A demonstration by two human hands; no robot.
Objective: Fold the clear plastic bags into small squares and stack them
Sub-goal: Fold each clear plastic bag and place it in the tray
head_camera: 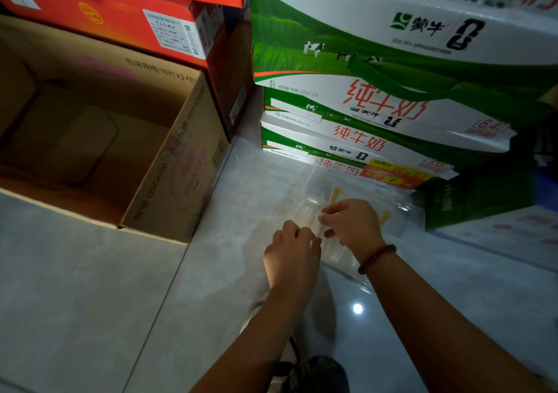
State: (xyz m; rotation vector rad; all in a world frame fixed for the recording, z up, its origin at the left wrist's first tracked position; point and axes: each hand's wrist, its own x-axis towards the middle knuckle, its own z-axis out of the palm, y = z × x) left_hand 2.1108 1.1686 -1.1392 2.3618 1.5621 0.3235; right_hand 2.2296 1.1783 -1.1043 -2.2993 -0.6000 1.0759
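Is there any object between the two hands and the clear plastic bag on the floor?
Nothing visible does. The left hand and the right hand are already on the clear plastic bag, their fingers pinching its folded part. The milk cartons stand behind it, and the open cardboard box stands off to the left.

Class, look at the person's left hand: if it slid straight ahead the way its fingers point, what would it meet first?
The left hand points up and slightly right, at the clear plastic bag it pinches. Beyond that, probably the lowest milk carton; depth is unclear.
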